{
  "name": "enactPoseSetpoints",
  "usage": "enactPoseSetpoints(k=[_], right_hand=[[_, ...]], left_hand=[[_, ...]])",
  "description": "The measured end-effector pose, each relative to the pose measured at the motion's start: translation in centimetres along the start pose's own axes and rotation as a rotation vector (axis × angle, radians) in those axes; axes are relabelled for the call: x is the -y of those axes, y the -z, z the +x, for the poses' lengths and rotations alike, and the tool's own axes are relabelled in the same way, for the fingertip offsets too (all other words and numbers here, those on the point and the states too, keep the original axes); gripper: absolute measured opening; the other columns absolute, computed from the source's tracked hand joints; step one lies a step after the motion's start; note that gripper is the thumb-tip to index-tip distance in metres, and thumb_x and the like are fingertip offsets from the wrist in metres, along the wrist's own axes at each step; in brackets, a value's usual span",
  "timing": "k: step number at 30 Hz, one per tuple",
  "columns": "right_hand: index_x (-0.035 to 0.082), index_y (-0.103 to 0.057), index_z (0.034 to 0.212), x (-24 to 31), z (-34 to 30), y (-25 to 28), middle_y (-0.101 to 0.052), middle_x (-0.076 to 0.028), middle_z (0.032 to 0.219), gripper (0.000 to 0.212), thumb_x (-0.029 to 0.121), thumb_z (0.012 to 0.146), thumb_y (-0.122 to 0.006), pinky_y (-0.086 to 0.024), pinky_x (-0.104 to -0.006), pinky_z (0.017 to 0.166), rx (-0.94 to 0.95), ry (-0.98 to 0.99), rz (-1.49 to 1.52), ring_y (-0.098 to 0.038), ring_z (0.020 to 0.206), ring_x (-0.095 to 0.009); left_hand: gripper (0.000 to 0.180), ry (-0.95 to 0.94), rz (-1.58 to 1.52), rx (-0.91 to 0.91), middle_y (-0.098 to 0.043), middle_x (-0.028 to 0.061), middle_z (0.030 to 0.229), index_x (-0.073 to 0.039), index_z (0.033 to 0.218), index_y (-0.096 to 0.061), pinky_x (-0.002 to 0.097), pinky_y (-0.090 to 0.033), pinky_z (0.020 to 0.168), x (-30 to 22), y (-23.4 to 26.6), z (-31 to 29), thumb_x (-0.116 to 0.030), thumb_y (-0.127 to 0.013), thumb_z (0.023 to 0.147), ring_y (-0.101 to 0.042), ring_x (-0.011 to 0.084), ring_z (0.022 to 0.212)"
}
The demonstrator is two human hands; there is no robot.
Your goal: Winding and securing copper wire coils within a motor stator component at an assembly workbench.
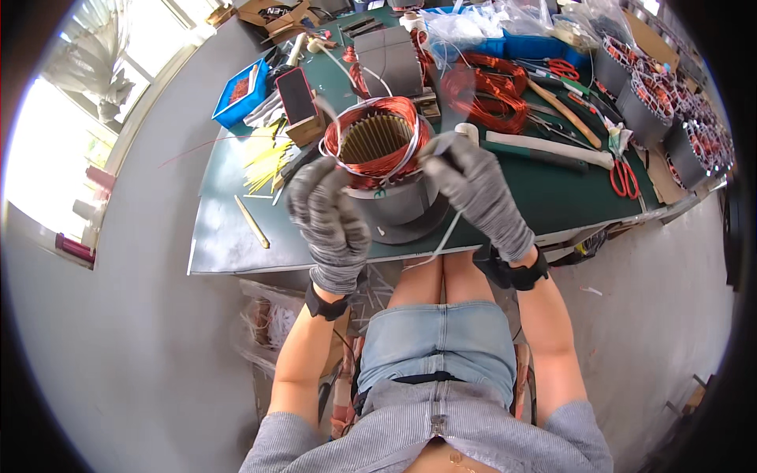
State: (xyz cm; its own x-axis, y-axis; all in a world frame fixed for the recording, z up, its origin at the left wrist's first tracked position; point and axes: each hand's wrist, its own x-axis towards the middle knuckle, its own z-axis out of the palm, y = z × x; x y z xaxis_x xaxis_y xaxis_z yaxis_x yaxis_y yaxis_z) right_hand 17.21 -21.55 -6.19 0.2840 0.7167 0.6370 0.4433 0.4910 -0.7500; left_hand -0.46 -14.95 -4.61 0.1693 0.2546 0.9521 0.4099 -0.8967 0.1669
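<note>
A motor stator (394, 206) with a grey shell stands upright near the front edge of the table. Red copper windings (367, 166) ring its top, bound in places with white cord, and yellowish slot liners (378, 140) line its bore. At its left side, my left hand (330, 229), in a grey striped glove, has curled fingers; what they hold, if anything, is hidden. On the right rim my gloved right hand (477, 189) is closed, its fingertips slightly blurred. A white cord (448, 236) trails down from beneath that hand over the table edge.
Behind stands another wound stator (389, 61). Red wire coils (493, 94), a white-headed mallet (548, 150) and red-handled scissors (624, 178) lie right. Left are a phone (296, 96), yellow strips (266, 162) and a blue bin (239, 94). More stators (648, 106) stand far right.
</note>
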Motion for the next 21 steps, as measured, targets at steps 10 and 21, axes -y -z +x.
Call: enactPoseSetpoints(k=[10,21], right_hand=[[0.01,-0.056,0.089,-0.5,0.4,2.8,-0.05,0.005,0.073,0.012,0.021,0.085,-0.057,-0.024,-0.0125,0.043,-0.016,-0.56,0.716,-0.034,0.049,0.003],[0.008,-0.056,0.093,1.2,-5.2,1.5,-0.054,0.003,0.071,0.012,0.018,0.087,-0.056,-0.025,-0.0126,0.042,-0.117,-0.649,0.92,-0.033,0.048,0.002]], left_hand=[[0.021,-0.081,-0.096,0.072,-0.054,0.0115,0.091,-0.003,0.1,-0.054,0.0464,-0.031,0.095,2.6,-3.9,-1.5,-0.009,-0.047,0.081,-0.048,0.0308,0.098],[0.03,-0.157,-0.143,0.505,-0.057,0.0126,0.093,-0.004,0.098,-0.056,0.0457,-0.03,0.096,4.5,-0.4,2.3,-0.024,-0.042,0.082,-0.049,0.0311,0.099]])
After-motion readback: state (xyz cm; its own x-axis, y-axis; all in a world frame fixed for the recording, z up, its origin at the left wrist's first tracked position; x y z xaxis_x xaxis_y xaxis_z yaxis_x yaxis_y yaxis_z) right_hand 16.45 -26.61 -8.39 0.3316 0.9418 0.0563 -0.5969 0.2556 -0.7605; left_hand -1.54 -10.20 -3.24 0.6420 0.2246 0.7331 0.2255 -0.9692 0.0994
